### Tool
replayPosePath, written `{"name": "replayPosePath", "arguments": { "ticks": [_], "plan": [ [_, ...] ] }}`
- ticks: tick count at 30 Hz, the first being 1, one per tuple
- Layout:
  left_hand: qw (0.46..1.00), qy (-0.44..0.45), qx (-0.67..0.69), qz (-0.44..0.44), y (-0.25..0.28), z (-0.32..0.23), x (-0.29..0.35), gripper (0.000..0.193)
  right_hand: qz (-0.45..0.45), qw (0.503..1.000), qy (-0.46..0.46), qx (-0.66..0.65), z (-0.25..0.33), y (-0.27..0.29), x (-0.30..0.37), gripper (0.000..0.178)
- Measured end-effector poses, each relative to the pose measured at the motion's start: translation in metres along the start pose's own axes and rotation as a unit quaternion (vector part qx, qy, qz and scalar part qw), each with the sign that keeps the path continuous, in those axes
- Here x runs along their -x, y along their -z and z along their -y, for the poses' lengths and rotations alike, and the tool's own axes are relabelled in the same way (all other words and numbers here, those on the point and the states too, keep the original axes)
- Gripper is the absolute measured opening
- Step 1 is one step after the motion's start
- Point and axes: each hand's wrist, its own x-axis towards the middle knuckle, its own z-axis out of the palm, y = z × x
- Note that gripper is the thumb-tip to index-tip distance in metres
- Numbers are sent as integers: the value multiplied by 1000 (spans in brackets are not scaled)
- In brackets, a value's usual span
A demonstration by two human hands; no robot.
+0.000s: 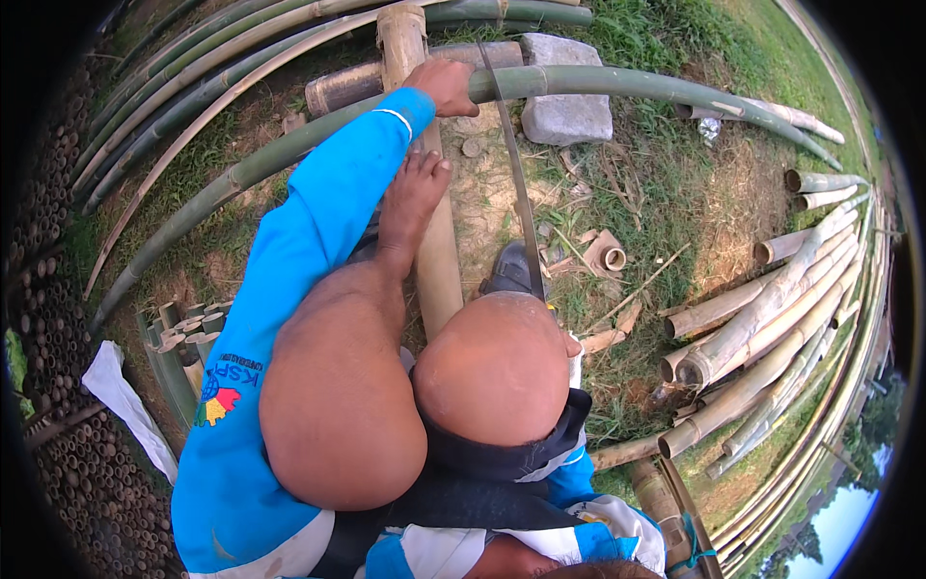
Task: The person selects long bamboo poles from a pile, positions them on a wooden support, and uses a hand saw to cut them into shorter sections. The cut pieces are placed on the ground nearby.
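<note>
Item 1. My left hand (446,85): at the end of a blue sleeve, fingers closed over the green bamboo pole (617,85) where it crosses the upright post (400,39). Grip looks firm, clamped on the pole.

Item 2. My right hand: hidden behind my knee, so I cannot say what it is doing.

Item 3. Green bamboo pole: long and curved, running from lower left across the top of the view to the far right. It is off the ground and rests near the grey stone block (564,92).

Item 4. Long thin blade (519,183): runs from my knee up to the pole and meets it just right of my left hand. Its handle end is out of sight.

Item 5. My bare foot (413,193): pressed on a dry tan pole (439,270) lying along the ground.

Item 6. Surroundings: a stack of cut tan bamboo (772,318) at right, short green sections (178,338) at left, a white cloth (121,396), and a ring offcut (610,256) on the grass.

Step in hand, as I judge it: steadying the green pole with the blade set against it for working. The next move would call for keeping my left hand's grip fixed and its fingers clear of the edge, which is close beside them.
</note>
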Motion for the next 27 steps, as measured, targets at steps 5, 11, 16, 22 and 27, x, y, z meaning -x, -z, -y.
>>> {"name": "replayPosePath", "arguments": {
  "ticks": [5, 11, 16, 22, 27],
  "plan": [
    [1000, 25, -1, 7, -4, -2, 4, 61, -6, 972, 207, 109, 24, -33, -94, 47],
    [1000, 19, 5, -6, 0, -10, 3, 52, -2, 954, 268, 135, 68, -73, -175, 51],
    [999, 12, 29, 5, 1, 1, 2, 52, 1, 989, 131, 67, -4, -6, -56, 51],
    [1000, 19, 17, 17, 8, 0, 8, 54, -8, 968, 218, 126, -17, -11, -88, 53],
    [1000, 15, 11, 23, 13, -11, 1, 57, -4, 947, 285, 150, 32, -67, -183, 53]
  ]
}}
